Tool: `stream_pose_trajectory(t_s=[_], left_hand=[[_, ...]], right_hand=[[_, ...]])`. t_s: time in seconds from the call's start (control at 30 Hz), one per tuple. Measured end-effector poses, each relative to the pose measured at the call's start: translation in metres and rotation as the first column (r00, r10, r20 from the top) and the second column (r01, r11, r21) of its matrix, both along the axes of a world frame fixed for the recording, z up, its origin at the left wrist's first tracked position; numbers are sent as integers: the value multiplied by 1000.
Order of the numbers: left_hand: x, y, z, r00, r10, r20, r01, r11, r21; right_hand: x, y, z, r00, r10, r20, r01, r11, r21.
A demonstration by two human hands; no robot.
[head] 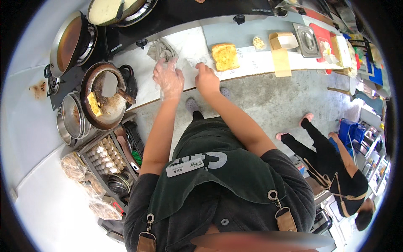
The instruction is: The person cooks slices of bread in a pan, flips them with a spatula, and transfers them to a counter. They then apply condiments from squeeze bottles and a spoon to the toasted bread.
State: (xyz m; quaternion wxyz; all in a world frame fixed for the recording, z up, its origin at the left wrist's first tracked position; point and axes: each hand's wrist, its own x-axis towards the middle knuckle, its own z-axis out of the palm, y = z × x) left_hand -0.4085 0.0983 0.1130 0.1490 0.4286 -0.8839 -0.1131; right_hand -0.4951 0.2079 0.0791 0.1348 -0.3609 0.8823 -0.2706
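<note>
My left hand [169, 78] wears a thin clear plastic glove. Its fingertips touch the near edge of a crumpled grey cloth [162, 50] on the white counter; whether they grip it is unclear. Bare and with curled fingers, my right hand [207, 80] is at the counter's front edge. Just beyond its fingertips lies a small clear plastic piece [201, 60], and I cannot tell whether the fingers hold it. To the right of that hand, a browned slice of bread [225, 57] lies on printed white paper [248, 61].
On the left, a wok [108, 118] holds a folded piece of egg [94, 104] and a wooden-handled spatula [110, 84]. Two more pans [67, 44] sit on burners. A small cup [259, 42], a cardboard box [281, 41] and a lidded steel container [307, 41] line the counter. A person [337, 163] stands at right.
</note>
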Motion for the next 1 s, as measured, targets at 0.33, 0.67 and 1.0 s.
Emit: stream_pose_trajectory(t_s=[0.33, 0.67, 1.0], left_hand=[[-39, 43, -16, 935, -38, -353, 207, 867, 454], [-82, 57, -58, 871, 60, -488, 295, 731, 615], [-96, 66, -50, 878, -187, -440, 362, 862, 355]], right_hand=[[-62, 60, 30, 869, -432, 242, 468, 876, -117], [-73, 64, 36, 874, -473, 112, 479, 877, -42], [-87, 83, 21, 875, -471, 109, 474, 881, 5]])
